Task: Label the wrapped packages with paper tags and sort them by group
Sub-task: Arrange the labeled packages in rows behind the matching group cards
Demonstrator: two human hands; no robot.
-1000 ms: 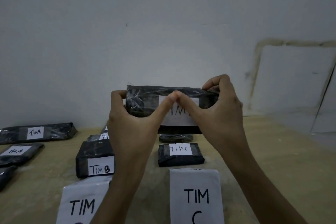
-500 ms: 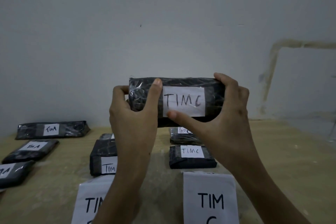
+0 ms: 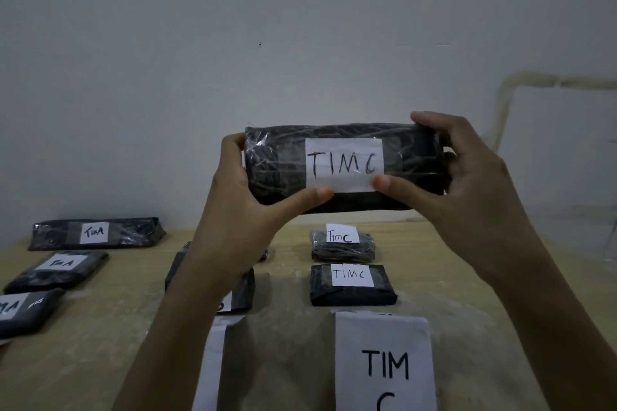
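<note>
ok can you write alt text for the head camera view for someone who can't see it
The left hand and right hand hold up a black wrapped package whose paper tag reads TIM C, thumbs at the tag's lower edge. On the table lie two more TIM C packages behind a TIM C sheet, and TIM A packages at left.

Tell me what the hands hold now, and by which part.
A black plastic-wrapped package with a white paper tag. The left hand grips its left end, the right hand its right end; both thumbs touch the tag's lower edge.
</note>
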